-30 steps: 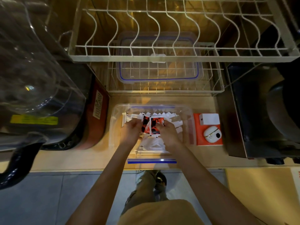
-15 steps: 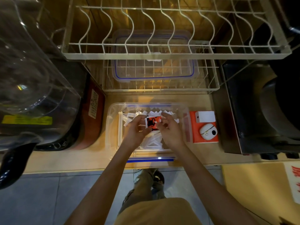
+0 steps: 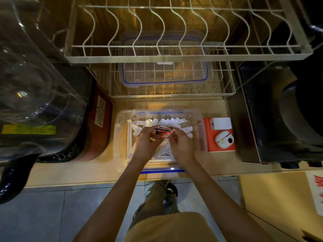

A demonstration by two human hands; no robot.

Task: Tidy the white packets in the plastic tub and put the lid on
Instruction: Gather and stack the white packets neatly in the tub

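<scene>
A clear plastic tub [image 3: 120, 137] with a blue front clip stands on the wooden counter, filled with several white packets [image 3: 172, 122] lying fanned and loose. Both of my hands are over the tub's middle. My left hand [image 3: 147, 145] and my right hand [image 3: 181, 145] together pinch a small stack of red-and-white packets [image 3: 163, 132] held a little above the white ones. The clear lid with a blue seal [image 3: 166, 72] lies on the lower wire shelf behind the tub, partly hidden by rack wires.
A white wire dish rack [image 3: 174, 56] overhangs the back of the counter. An orange box [image 3: 208, 147] with a white box and a white earbud case on it sits right of the tub. A dark red appliance [image 3: 97, 133] stands left, a black appliance [image 3: 279, 119] right.
The red-and-white packets were spread side by side in my hands; now they are gathered into one stack and lifted slightly above the tub's contents.
</scene>
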